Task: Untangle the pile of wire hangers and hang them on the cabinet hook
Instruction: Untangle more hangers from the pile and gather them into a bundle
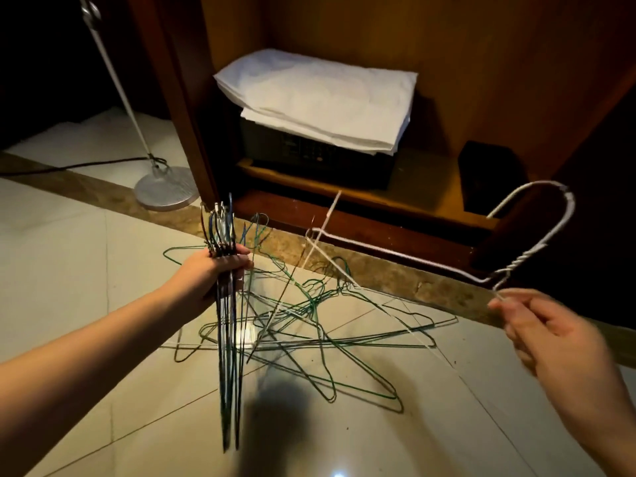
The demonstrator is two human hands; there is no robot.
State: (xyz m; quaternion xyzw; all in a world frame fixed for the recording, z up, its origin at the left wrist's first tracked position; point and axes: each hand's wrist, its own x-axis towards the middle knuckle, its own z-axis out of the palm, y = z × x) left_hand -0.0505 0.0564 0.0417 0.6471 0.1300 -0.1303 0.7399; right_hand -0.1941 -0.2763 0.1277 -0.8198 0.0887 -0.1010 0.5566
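left hand (220, 270) grips a bundle of sorted hangers (227, 339) | right hand (550, 332) pinches a white hanger (406, 256) aloft | tangled pile (309, 325) on the floor (69, 270) before the cabinet (481, 63)

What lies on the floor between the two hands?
In the head view, the tangled pile of green hangers lies on the tiled floor between the left hand, gripping a bundle of hangers, and the right hand, whose white hanger reaches across the gap.
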